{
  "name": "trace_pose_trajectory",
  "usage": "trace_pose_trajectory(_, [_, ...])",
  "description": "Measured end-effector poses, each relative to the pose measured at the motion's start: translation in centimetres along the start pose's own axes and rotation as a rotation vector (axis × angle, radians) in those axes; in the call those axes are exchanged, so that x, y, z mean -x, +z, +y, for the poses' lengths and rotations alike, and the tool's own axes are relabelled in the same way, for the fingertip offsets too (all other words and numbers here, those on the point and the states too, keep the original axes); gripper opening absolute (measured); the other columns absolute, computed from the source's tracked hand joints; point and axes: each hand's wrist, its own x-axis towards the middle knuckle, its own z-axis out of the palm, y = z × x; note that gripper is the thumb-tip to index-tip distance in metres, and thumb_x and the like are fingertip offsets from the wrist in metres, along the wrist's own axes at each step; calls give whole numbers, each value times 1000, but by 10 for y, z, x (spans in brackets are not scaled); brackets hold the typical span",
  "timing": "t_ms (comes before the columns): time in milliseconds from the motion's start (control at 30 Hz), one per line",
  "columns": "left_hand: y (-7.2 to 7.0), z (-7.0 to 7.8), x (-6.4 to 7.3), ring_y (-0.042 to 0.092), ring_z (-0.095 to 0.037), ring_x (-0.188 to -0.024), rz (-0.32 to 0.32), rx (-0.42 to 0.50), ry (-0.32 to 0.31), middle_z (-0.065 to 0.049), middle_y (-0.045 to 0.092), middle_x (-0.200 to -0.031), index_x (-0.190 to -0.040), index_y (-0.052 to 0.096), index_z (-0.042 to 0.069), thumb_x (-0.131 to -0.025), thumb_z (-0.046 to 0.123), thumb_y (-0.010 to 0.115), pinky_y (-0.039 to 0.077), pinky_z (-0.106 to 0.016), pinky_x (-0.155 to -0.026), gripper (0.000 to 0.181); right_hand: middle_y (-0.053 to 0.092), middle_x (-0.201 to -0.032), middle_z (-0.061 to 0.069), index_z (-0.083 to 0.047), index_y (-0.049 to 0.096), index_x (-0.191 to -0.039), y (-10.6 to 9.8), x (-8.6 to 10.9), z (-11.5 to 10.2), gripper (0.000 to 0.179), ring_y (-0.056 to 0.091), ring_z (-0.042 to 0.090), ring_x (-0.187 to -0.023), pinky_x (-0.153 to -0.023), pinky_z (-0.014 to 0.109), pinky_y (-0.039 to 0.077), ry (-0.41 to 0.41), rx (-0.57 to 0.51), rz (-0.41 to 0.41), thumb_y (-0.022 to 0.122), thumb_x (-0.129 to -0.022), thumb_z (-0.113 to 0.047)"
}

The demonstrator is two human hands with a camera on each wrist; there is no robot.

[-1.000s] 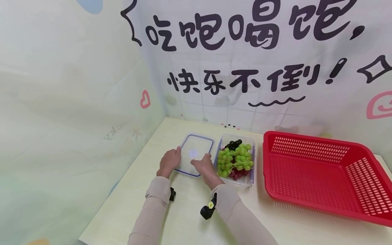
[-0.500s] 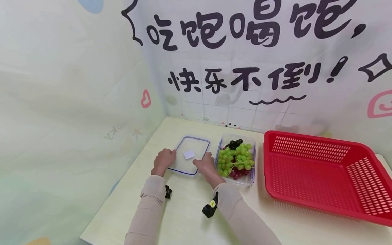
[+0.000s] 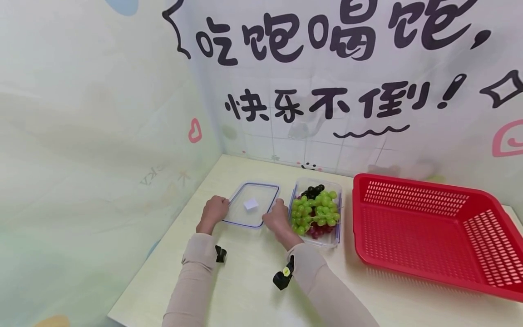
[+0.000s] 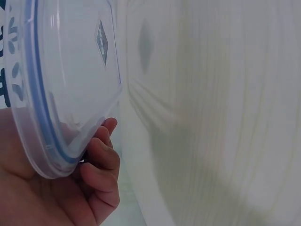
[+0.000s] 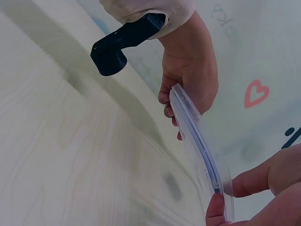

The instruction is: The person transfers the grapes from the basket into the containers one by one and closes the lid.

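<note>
A clear plastic container lid (image 3: 261, 194) with a blue sealing ring and a small pale label is held between both hands, left of the grapes. My left hand (image 3: 214, 210) grips its left edge; in the left wrist view, the fingers (image 4: 102, 157) curl beneath the lid's corner. On the opposite edge, my right hand (image 3: 278, 218) pinches the lid, as the right wrist view shows with a finger and thumb (image 5: 251, 181). The lid hangs a little above the table, its shadow below. Beside the right hand stands a clear container (image 3: 320, 244) filled with green grapes (image 3: 301, 212), black grapes (image 3: 311, 192) and red grapes (image 3: 318, 232).
A large red plastic basket (image 3: 412, 240) stands on the right of the pale table (image 3: 245, 286). Printed wall sheets (image 3: 261, 150) rise along the table's back and left edges. A black wrist camera (image 3: 283, 278) sticks out from the right sleeve.
The left hand has shifted left and a little away from me, and the lid has moved left with it. My right hand has moved slightly right. The grape container has stayed put.
</note>
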Motion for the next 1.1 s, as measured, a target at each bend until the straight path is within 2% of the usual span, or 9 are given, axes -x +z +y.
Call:
trace_pose_trajectory(67, [0, 0, 0, 30, -15, -55, -2, 8, 7, 1, 29, -58, -61, 33, 13, -103, 17, 41, 30, -27, -54, 43, 41, -149, 27, 2, 23, -154, -2, 1, -2, 72, 41, 42, -137, -107, 50, 42, -11, 0, 1, 58, -91, 4])
trace_pose_trajectory(133, [0, 0, 0, 34, -15, -57, -1, 16, 11, 0, 32, -60, -64, 41, 9, -103, 17, 41, 32, -28, -56, 40, 42, -149, 25, 1, 24, -154, -4, 2, -5, 72, 41, 41, -137, -107, 49, 42, -20, 2, 8, 59, -90, 4])
trace_pose_trajectory(300, [-2, 4, 2, 42, -18, -63, -4, 35, 23, -4, 43, -66, -89, 64, -2, -105, 18, 41, 36, -29, -60, 34, 43, -148, 23, 1, 27, -153, -9, 7, -8, 71, 43, 40, -136, -106, 48, 43, -43, 2, 13, 59, -90, 4])
trace_pose_trajectory(367, [-3, 7, 3, 43, -18, -64, 1, 38, 29, -5, 45, -68, -93, 64, -3, -105, 18, 40, 36, -29, -60, 34, 44, -148, 23, 1, 27, -152, -11, 9, -9, 70, 44, 40, -135, -106, 48, 44, -55, -1, 10, 59, -90, 4])
trace_pose_trajectory(667, [-5, 16, 5, 42, -19, -63, 22, 71, 57, -4, 42, -68, -86, 58, 0, -106, 19, 39, 35, -30, -58, 33, 43, -148, 22, 0, 28, -153, -20, 10, -11, 70, 47, 39, -131, -102, 47, 47, -75, -35, 16, 56, -89, 7])
trace_pose_trajectory(867, [-8, 23, 7, 42, -19, -64, 18, 100, 62, -5, 45, -70, -95, 61, -4, -106, 19, 39, 36, -29, -58, 34, 47, -144, 20, -1, 31, -152, -27, 7, -13, 71, 55, 36, -119, -90, 41, 52, -95, -8, 35, 57, -87, 8])
trace_pose_trajectory(1100, [-8, 31, 9, 46, -20, -71, 13, 147, 59, -8, 53, -80, -105, 62, -3, -107, 20, 41, 38, -30, -61, 31, 47, -144, 19, -3, 32, -153, -37, 7, -15, 71, 55, 35, -120, -95, 42, 52, -89, -32, 26, 58, -88, 7])
